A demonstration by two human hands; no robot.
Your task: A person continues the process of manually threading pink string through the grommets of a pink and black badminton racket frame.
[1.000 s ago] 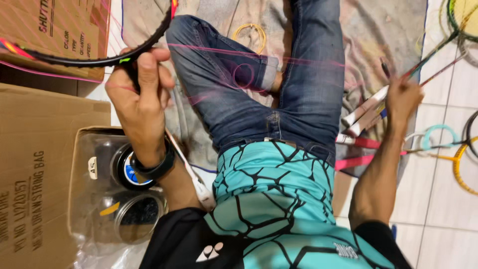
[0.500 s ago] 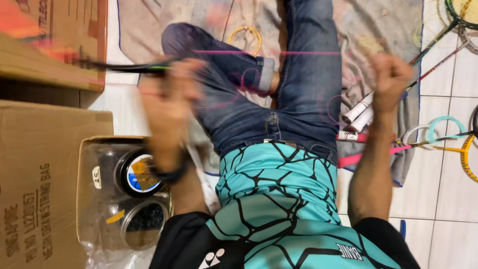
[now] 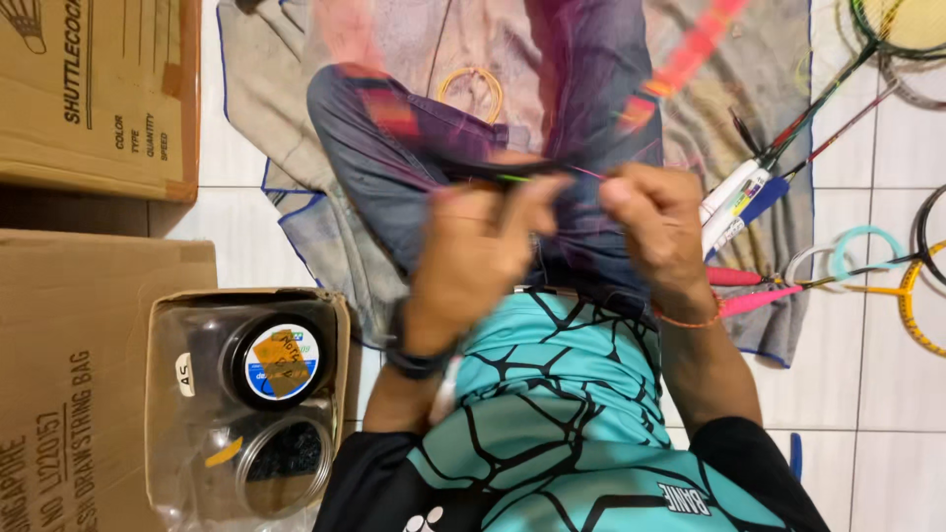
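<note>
Since a second ago the hands have come together: the left hand [image 3: 473, 261] was out at the left holding the racket rim, the right hand [image 3: 660, 232] flung wide right. Now both meet over the lap, so the long pull of string looks finished and the work has gone back to the frame.

The cartons [image 3: 94, 94], plain brown cardboard, stand at the left. A worn grey cloth [image 3: 769, 197] covers the white tiles. The racket [image 3: 680, 59], blurred red and dark, slants away to the far right. Spare rackets [image 3: 778, 177] lie right, thin-shafted. A glossy black string reel [image 3: 276, 360] sits in a clear bag.

Left fingers close on the dark frame; right fingers look pinched on the thin pink string [image 3: 581, 172], though blur hides it.
</note>
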